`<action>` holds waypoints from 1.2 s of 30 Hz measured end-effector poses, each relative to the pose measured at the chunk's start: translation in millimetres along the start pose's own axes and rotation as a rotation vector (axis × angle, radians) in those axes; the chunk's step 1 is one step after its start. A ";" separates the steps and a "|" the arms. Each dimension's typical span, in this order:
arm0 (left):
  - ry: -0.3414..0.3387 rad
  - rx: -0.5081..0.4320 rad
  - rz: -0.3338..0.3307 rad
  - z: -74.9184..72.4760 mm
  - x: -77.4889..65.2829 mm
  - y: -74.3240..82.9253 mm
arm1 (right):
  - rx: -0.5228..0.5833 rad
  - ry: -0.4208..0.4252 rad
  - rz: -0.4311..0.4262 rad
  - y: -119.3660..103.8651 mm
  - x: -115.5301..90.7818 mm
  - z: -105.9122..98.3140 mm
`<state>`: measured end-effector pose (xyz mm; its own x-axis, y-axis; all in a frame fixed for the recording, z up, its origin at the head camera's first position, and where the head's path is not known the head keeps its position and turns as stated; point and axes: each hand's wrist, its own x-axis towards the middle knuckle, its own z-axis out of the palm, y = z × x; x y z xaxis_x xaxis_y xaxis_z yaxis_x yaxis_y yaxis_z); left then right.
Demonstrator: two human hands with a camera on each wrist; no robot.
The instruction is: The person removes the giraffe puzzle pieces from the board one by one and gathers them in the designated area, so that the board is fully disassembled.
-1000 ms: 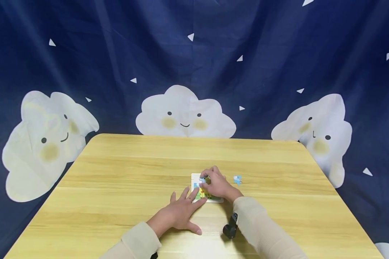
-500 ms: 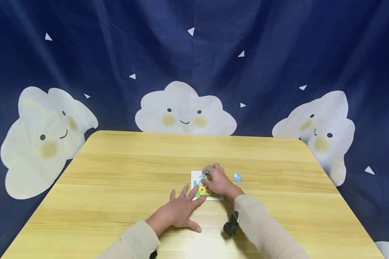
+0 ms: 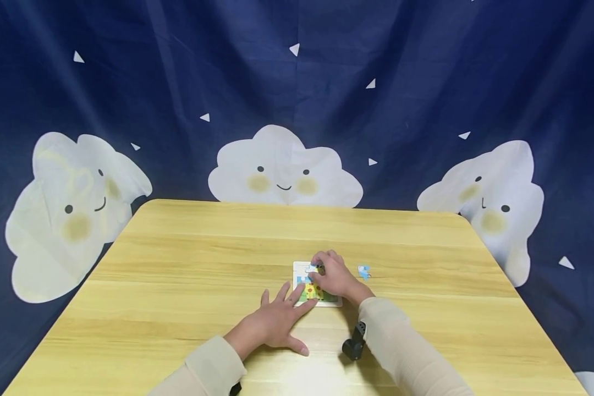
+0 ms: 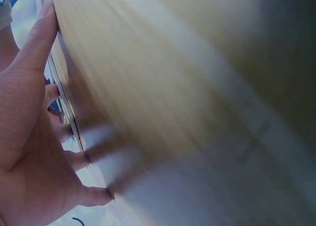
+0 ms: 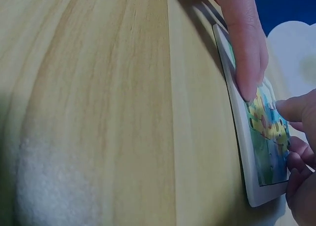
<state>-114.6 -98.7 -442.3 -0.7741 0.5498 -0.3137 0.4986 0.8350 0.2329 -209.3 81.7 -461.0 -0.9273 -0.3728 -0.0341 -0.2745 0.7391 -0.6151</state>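
Wood-grain tabletop [image 3: 218,258] beneath giraffe puzzle [image 3: 313,292], touched by spread left grip [image 3: 277,323], one piece [image 3: 314,269] pinched by right grip [image 3: 335,276].

The giraffe puzzle [image 3: 313,291] lies flat, blue piece [image 3: 363,271] nearby.

A hand could pass over the bench [image 3: 218,247] behind the puzzle [image 3: 301,265], or reach its far left corner. The left hand's [image 3: 277,324] spread fingers block the near left; the right hand's grip [image 3: 337,278] bars the far right, with a loose piece [image 3: 363,271] beyond. A narrower gap runs between the left hand and black camera [image 3: 353,345].
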 end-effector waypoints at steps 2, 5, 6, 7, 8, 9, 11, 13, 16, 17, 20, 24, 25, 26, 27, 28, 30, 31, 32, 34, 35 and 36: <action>-0.001 0.002 -0.002 0.0 -0.1 0.0 | 0.007 0.007 -0.003 0.0 0.4 0.2; 0.002 -0.001 -0.003 -0.4 -0.3 0.1 | 0.019 0.016 -0.007 -0.2 0.4 0.1; 0.004 -0.002 -0.004 -0.5 -0.3 0.1 | 0.021 0.019 -0.010 -0.3 0.3 0.0; 0.006 -0.001 -0.004 -0.6 -0.3 0.1 | 0.021 0.021 -0.011 -0.3 0.2 0.0; 0.007 0.001 -0.003 -0.7 -0.3 0.1 | 0.021 0.021 -0.015 -0.2 -0.1 -0.1; 0.007 0.002 -0.003 -0.7 -0.2 0.1 | 0.022 0.022 -0.019 -0.2 -0.3 -0.3; 0.007 0.004 -0.004 -0.7 -0.2 0.2 | 0.024 0.020 -0.023 -0.3 -0.8 -0.6; 0.006 0.006 -0.006 -0.7 -0.2 0.4 | 0.032 0.016 -0.023 -0.3 -1.4 -0.9; 0.004 0.006 -0.007 -0.9 -0.5 0.8 | 0.048 0.011 -0.015 -0.1 -2.3 -1.2; 0.004 0.007 -0.007 -0.9 -0.5 0.9 | 0.053 0.012 -0.012 0.0 -2.5 -1.1; 0.001 0.008 -0.007 -1.1 -0.7 1.3 | 0.061 0.015 0.001 0.3 -2.4 -0.1; -0.002 0.005 -0.010 -1.3 -0.7 1.7 | 0.070 0.028 0.006 -0.2 -2.5 0.7; -0.003 0.005 -0.010 -1.2 -0.6 1.8 | 0.071 0.034 0.005 -0.2 -2.5 0.8; -0.003 0.005 -0.011 -1.2 -0.5 1.9 | 0.074 0.039 0.005 -0.3 -2.9 0.7; -0.003 0.005 -0.011 -1.1 -0.5 2.1 | 0.076 0.044 0.004 -0.2 -3.3 0.7; -0.002 0.005 -0.012 -1.0 -0.4 2.2 | 0.074 0.051 -0.001 0.1 -3.6 0.9; -0.002 0.004 -0.014 -0.7 -0.2 2.4 | 0.084 0.061 -0.002 1.1 -4.5 1.1; -0.003 0.004 -0.014 -0.3 0.0 2.4 | 0.093 0.065 0.005 1.9 -4.9 1.5; -0.003 0.004 -0.015 -0.3 0.0 2.4 | 0.101 0.068 0.006 2.7 -5.2 1.7; -0.004 0.004 -0.016 -0.1 0.3 2.2 | 0.117 0.076 -0.004 4.5 -5.5 2.1; -0.006 0.004 -0.016 -0.2 0.5 2.1 | 0.127 0.080 -0.010 5.1 -5.8 1.8; -0.006 0.003 -0.017 -0.5 0.6 2.0 | 0.129 0.083 -0.022 5.9 -5.8 1.7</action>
<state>-114.3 -96.7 -441.5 -0.7801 0.5355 -0.3234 0.4863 0.8443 0.2250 -205.1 87.3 -465.8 -0.9409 -0.3361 0.0422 -0.2646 0.6513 -0.7112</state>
